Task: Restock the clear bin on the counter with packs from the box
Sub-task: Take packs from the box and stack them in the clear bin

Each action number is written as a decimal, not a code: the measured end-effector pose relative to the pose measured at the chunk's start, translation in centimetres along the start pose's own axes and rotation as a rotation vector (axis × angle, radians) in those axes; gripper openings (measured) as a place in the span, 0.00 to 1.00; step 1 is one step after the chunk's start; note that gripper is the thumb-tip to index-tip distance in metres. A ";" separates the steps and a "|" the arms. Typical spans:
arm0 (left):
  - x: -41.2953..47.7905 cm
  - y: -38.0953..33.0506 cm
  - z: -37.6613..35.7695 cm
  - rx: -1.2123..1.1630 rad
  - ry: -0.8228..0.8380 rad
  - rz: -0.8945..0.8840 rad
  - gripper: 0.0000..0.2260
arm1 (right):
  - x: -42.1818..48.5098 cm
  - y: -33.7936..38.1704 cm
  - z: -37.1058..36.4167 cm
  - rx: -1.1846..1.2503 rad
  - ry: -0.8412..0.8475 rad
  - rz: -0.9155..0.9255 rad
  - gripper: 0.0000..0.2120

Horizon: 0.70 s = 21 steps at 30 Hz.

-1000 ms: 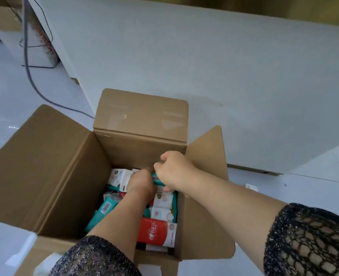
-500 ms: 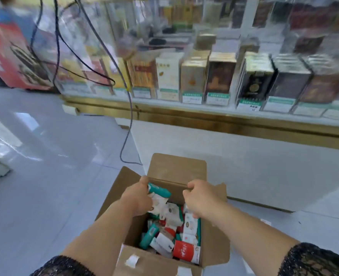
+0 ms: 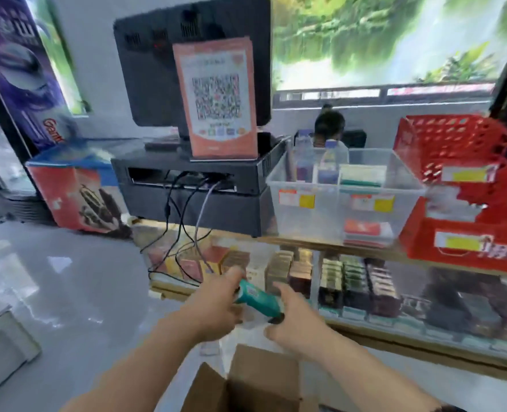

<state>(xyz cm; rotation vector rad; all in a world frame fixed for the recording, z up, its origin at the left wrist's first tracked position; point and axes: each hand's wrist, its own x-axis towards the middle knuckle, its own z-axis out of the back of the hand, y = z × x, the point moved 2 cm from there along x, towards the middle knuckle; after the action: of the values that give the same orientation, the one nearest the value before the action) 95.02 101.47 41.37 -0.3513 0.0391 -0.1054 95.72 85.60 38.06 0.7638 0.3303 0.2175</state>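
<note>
A shop counter (image 3: 234, 237) carries a register monitor (image 3: 145, 69), one QR-code sign (image 3: 218, 99) and one clear bin (image 3: 344, 185) beside red baskets (image 3: 454, 144); a low stack of red packs (image 3: 365, 230) lies in the bin's front right compartment, too blurred to count. Lower down, before the glass display case (image 3: 350, 286), two hands hold one teal pack (image 3: 256, 297): the left hand (image 3: 213, 304) curls its fingers round it, while the right hand (image 3: 293, 319) brackets its end between thumb and forefinger, grip unclear. One cardboard box (image 3: 246, 385), flaps open, is cut off below.
</note>
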 end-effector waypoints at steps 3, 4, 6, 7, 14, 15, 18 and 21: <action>-0.6 -2.5 6.2 -0.078 -0.077 -0.090 0.16 | -0.9 3.8 5.1 -0.047 -0.117 0.153 0.44; -0.8 -3.3 8.0 -0.126 -0.087 -0.120 0.15 | -1.2 5.1 6.8 -0.049 -0.156 0.216 0.45; -0.9 -4.9 11.1 -0.207 -0.102 -0.184 0.14 | -2.1 7.9 10.4 -0.068 -0.206 0.299 0.42; -0.8 -5.5 12.4 -0.242 -0.113 -0.211 0.14 | -2.4 9.1 12.0 -0.094 -0.211 0.310 0.39; 3.2 -8.4 18.1 -0.519 -0.302 -0.230 0.27 | -1.8 13.4 21.1 -0.171 -0.401 0.358 0.21; 3.9 -8.5 18.8 -0.522 -0.325 -0.225 0.29 | -1.5 13.6 22.2 -0.160 -0.441 0.349 0.20; 5.5 -9.1 20.5 -0.476 -0.414 -0.238 0.27 | -0.4 13.6 25.6 -0.163 -0.554 0.297 0.20; 6.3 -9.4 21.2 -0.496 -0.463 -0.248 0.18 | 1.6 12.2 28.5 -0.193 -0.597 0.216 0.19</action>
<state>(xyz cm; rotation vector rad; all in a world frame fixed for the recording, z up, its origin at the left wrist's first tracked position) 101.61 99.19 64.37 -0.8687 -0.4441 -0.2586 106.84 76.46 65.56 0.6389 -0.3364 0.2106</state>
